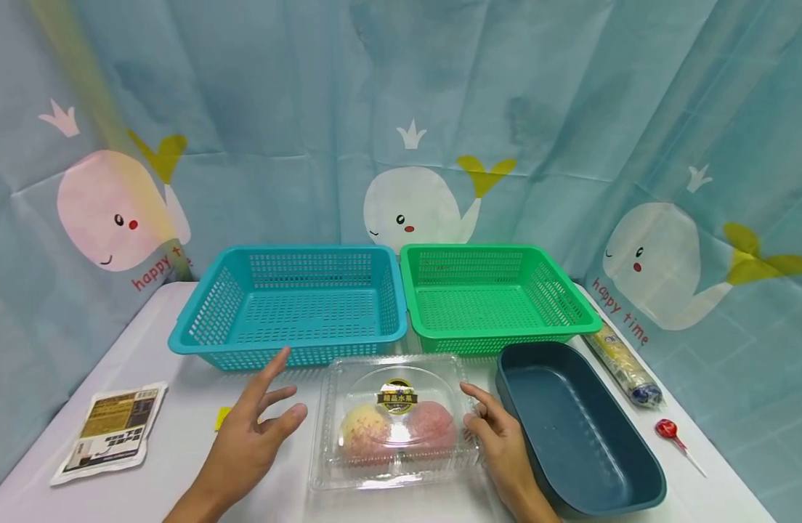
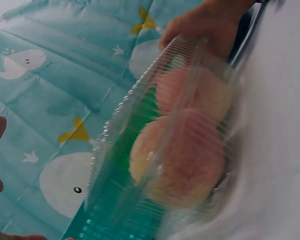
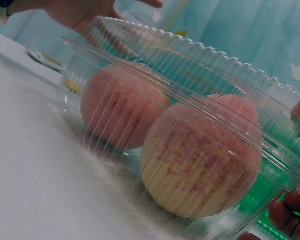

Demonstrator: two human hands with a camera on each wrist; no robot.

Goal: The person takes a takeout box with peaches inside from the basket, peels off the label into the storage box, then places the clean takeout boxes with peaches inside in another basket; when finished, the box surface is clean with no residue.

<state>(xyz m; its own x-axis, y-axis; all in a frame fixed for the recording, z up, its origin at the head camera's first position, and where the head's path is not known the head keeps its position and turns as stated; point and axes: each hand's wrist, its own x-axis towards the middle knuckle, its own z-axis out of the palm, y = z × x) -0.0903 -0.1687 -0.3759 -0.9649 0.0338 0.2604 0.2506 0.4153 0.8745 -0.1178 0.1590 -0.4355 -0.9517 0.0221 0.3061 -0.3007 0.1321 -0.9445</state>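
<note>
A clear plastic clamshell box [image 1: 393, 420] with two pinkish-yellow peaches [image 1: 365, 428] inside and a dark round label on its lid lies on the white table in front of me. My left hand [image 1: 265, 414] hovers just left of the box, fingers spread and straight, holding nothing. My right hand [image 1: 489, 428] lies against the box's right side, fingers loosely bent and touching its edge. The wrist views show the box [image 2: 165, 150] and its peaches [image 3: 200, 155] up close.
A blue basket [image 1: 290, 305] and a green basket [image 1: 499, 298] stand side by side behind the box. A dark blue tub [image 1: 571, 428] sits to the right, with a wrapped roll [image 1: 623, 363] and a red lollipop [image 1: 669, 430] beyond. A printed packet [image 1: 110, 428] lies at left.
</note>
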